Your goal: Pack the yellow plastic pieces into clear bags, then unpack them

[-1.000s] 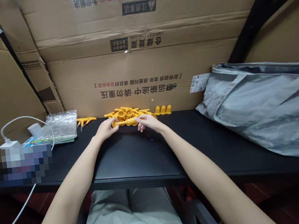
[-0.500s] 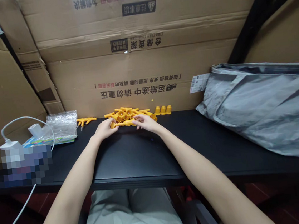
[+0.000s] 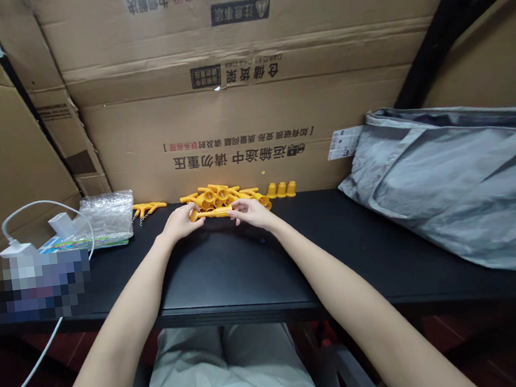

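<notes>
Between my two hands, a yellow plastic corkscrew lies roughly level just above the black table. My left hand is closed on its left end, thumb and fingers pinched. The fingers of my right hand grip its right end, partly hiding it. Directly behind them is a pile of yellow corkscrew parts, some with round hollow openings facing me. To the right of the pile, several yellow bell-shaped caps stand in a row. Further left lie yellow handles with metal spirals.
A cardboard sheet rises behind the black table. On the left are clear plastic packaging, a white charger with a looping cable and a blurred-out object. A grey bag fills the right side.
The corkscrew has turned slightly between my fingers, and my right-hand fingers have shifted a little. Both arms stay almost in place, and everything else is the same.
</notes>
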Demonstrator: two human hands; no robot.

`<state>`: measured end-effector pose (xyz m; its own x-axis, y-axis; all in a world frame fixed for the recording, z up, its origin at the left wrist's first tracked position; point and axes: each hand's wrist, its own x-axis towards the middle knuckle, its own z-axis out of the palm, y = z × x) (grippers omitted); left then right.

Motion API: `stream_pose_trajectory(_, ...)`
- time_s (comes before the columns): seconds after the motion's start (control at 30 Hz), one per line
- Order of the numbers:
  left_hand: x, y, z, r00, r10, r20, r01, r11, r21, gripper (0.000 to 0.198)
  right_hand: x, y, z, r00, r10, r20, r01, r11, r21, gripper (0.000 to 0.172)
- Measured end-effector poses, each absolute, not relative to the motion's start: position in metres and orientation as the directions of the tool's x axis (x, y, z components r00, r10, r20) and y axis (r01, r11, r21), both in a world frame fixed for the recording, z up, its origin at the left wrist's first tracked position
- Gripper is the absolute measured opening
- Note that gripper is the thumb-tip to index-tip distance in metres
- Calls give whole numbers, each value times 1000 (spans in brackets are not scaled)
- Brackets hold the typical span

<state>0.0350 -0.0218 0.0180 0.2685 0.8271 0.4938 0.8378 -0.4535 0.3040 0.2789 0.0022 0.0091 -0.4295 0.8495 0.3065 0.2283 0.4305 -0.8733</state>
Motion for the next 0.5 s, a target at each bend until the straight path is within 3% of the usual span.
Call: stream_pose_trajectory(0.5, 38, -24, 19, 277, 841, 465, 848, -441, 293, 29, 269, -11, 19, -362, 909, 206, 282, 317, -905, 52)
